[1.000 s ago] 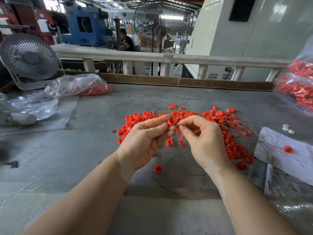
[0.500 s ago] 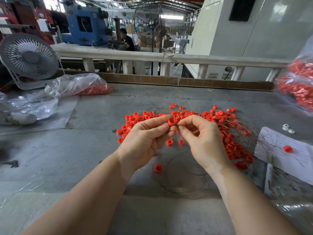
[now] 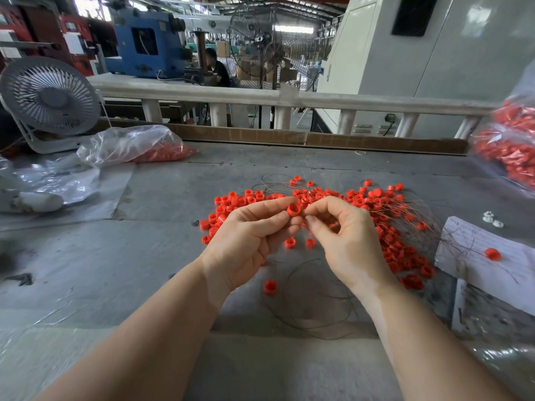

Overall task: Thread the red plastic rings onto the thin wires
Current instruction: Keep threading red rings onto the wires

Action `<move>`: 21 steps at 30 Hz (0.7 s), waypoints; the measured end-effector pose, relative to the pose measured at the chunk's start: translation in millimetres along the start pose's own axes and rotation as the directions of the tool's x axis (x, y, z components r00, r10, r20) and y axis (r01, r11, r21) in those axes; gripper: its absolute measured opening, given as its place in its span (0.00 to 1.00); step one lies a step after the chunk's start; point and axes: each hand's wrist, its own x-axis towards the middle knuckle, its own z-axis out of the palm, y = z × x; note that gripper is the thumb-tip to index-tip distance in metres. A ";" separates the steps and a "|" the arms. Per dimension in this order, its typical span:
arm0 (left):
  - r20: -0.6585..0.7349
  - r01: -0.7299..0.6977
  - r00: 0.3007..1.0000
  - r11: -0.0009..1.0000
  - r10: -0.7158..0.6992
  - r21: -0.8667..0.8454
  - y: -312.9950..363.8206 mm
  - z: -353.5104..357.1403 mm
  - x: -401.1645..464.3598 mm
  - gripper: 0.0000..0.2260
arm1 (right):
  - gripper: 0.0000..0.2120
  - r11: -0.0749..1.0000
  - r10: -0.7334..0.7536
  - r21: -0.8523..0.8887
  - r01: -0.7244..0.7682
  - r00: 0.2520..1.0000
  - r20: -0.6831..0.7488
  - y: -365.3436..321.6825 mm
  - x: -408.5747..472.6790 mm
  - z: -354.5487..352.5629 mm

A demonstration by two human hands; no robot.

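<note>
Fingertips of the left hand (image 3: 249,241) pinch one red ring (image 3: 294,209) above the ring pile (image 3: 362,204); the right hand (image 3: 347,241) pinches beside it, its wire too thin to see. Left of the pile, a clear bag (image 3: 130,144) holds more rings.

A single wide-angle view looks from the person's head, forward and down across the grey, scuffed table (image 3: 150,256). Both bare forearms enter from the bottom edge and meet close to the lens, near the middle of the frame, with the left hand (image 3: 246,238) and the right hand (image 3: 347,241) just beside each other. Beyond them the view reaches over the pale railing (image 3: 202,94) at the table's far side into a factory hall. Straight lines bow toward the edges, and the right margin is blurred.
</note>
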 end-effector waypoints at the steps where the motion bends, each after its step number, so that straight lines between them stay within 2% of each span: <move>1: 0.000 0.007 1.000 1.000 -0.007 -0.006 0.1 -0.2 0.3 0.10 | 0.14 1.000 -0.004 0.002 0.004 1.000 0.002 -0.3 -0.1 0.0; 21: 0.037 0.018 0.999 1.000 -0.017 -0.016 -1.0 -1.9 1.1 0.10 | 0.10 0.991 0.063 0.117 -0.067 0.997 0.041 -1.3 0.4 -0.1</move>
